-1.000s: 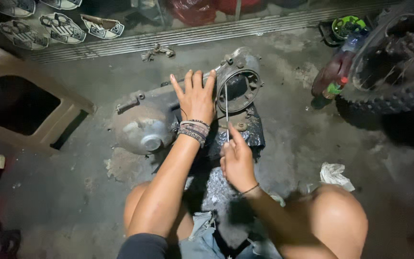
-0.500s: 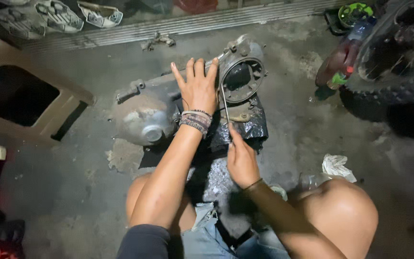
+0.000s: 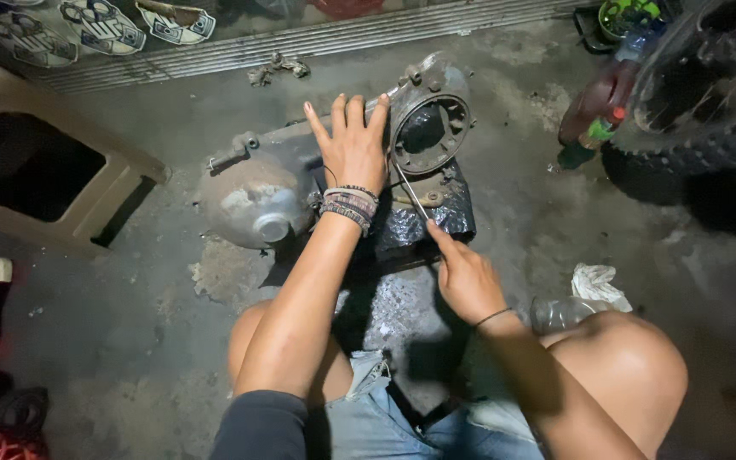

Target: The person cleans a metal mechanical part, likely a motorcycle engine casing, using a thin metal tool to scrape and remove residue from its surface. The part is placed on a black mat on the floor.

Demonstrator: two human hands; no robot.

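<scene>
The left hand [image 3: 353, 146] lies flat and spread on the dirty metal engine case [image 3: 325, 183], same as a moment ago. The right hand [image 3: 466, 277] has slid down a bit and pinches a thin metal rod [image 3: 409, 189] that pokes up to the round opening [image 3: 430, 125] just beside the left fingers. The poking goes on

engine cover [image 3: 257, 200]: dull grimy cast metal | rod [image 3: 409, 189]: thin bright metal | wrap [image 3: 436, 223]: glossy crinkled black plastic | floor [image 3: 129, 341]: rough stained concrete | tyre [image 3: 709, 149]: matt knobbly rubber
</scene>
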